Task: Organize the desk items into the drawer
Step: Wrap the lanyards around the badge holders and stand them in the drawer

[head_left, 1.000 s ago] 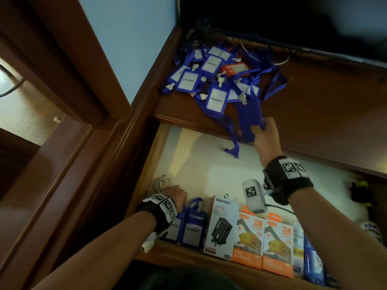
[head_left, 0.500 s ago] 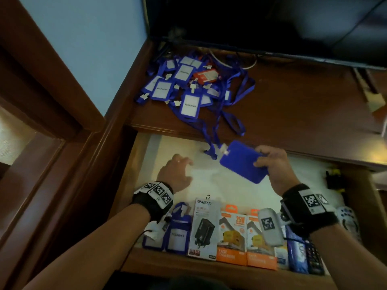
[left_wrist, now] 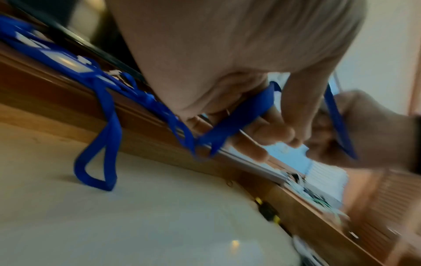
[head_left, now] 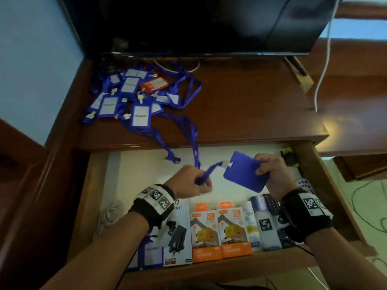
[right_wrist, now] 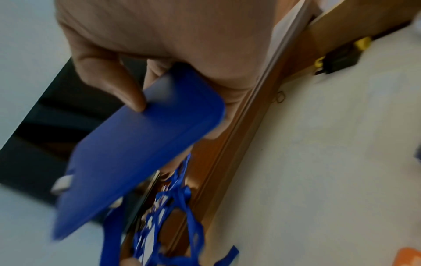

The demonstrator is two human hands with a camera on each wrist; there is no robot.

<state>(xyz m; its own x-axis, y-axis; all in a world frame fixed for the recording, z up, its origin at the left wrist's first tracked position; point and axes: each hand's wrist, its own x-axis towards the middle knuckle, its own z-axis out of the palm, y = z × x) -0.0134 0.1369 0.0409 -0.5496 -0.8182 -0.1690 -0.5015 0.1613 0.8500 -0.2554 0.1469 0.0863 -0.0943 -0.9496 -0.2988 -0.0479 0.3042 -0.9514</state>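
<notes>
Over the open drawer (head_left: 113, 176), my right hand (head_left: 270, 172) grips a blue badge holder (head_left: 243, 172) by its far edge; the same badge holder (right_wrist: 136, 153) fills the right wrist view under my thumb. Its blue lanyard (head_left: 206, 173) runs left into my left hand (head_left: 192, 183), whose fingers curl round the strap (left_wrist: 239, 115). The strap trails back up over the desk edge. A tangled pile of blue badge holders (head_left: 134, 97) with lanyards lies on the desk at the back left. One red holder (head_left: 154, 83) sits in that pile.
Along the drawer's front stand a black charger box (head_left: 178, 237), two orange charger boxes (head_left: 219, 233), bottles (head_left: 266, 225), remotes and blue badges (head_left: 152, 254). A white cable (head_left: 109, 214) lies at the drawer's left. A dark monitor (head_left: 188, 24) stands behind the desk top (head_left: 251, 105).
My left hand rose from the drawer floor and took hold of the lanyard. The right hand drew the badge holder further right over the drawer.
</notes>
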